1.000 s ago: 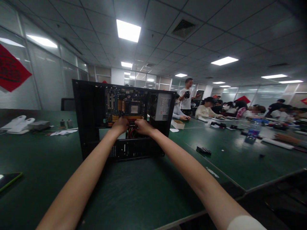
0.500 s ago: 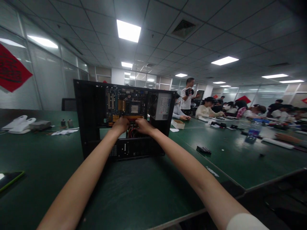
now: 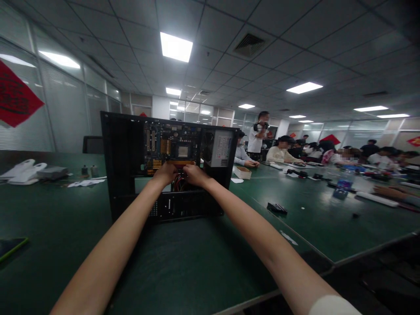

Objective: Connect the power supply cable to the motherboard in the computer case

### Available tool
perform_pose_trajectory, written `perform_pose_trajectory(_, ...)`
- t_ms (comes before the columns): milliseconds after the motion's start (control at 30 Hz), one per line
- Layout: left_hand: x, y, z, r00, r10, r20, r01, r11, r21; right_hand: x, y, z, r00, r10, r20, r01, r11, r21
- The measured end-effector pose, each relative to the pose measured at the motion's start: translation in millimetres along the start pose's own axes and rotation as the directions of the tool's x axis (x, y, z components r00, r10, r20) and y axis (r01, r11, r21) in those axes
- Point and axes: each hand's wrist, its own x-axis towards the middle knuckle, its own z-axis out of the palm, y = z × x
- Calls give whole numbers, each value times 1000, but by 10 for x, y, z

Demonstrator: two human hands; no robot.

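Observation:
An open black computer case (image 3: 120, 153) stands upright on the green table (image 3: 183, 262). Inside it are a motherboard (image 3: 160, 138) and, at the upper right, a silver power supply (image 3: 221, 148). My left hand (image 3: 166, 173) is closed at the lower edge of the motherboard, by the left end of a reddish strip (image 3: 180, 165). My right hand (image 3: 194, 174), also closed, is at the strip's right end. Whether the fingers grip the strip or only press on it is too small to tell. Red and dark cables (image 3: 179, 183) hang between the hands.
White bags (image 3: 28, 170) and a grey box (image 3: 52, 172) lie at the left, near a green-edged device (image 3: 11, 248). Right of the case are an open box (image 3: 242, 172) and a black part (image 3: 277, 208). Several people sit along the far tables; one person (image 3: 256, 139) stands.
The view has shifted slightly. Both hands stay at the strip with little movement. The standing person's arms have come in closer to the body.

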Motion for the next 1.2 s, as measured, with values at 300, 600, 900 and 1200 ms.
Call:
perform_pose_trajectory(300, -52, 77, -9, 1000, -16, -1, 16, 1000, 20, -5, -5, -12, 1000, 8, 28, -7, 999, -34)
perform_pose_trajectory(600, -75, 126, -1, 1000, -9, -2, 9, 999, 53, 8, -45, -40, 995, -18, 94, 27, 996, -91)
perform_pose_trajectory(900, -96, 181, -32, 1000, -8, 3, 8, 997, 78, 41, -23, -32, 991, -45, 126, 60, 991, -117)
perform_pose_trajectory(1200, -31, 151, 32, 1000, -11, -12, 12, 998, 65, 39, -2, -40, 989, -59, 134, 72, 992, -99)
